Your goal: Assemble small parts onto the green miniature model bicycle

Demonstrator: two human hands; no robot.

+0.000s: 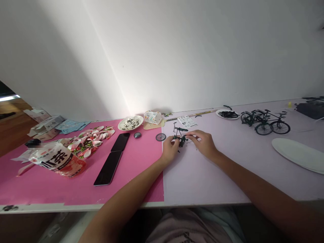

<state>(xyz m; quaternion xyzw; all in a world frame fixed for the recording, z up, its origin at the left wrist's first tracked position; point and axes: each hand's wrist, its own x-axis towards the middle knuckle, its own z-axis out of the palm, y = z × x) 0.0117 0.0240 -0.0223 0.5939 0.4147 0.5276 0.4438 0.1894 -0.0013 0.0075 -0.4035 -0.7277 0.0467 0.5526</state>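
Near the middle of the table, a small dark green model bicycle frame (180, 135) with thin handlebars is held between my two hands. The fingers of my left hand (170, 148) are closed on its left side. My right hand (204, 143) pinches at its right side, and its fingertips hide whatever small part may be there. A loose spoked model wheel (160, 137) lies flat just left of my left hand. Behind the frame lies a white printed sheet (187, 121) with small dark markings.
Several assembled model bicycles (264, 121) stand at the right, beside a plate of black parts (227, 114). A long white plate (300, 153) lies nearer. On the pink side are two dark phones (108, 167), a bowl (131, 123), a printed plastic bag (59, 160) and a colourful pile (91, 140).
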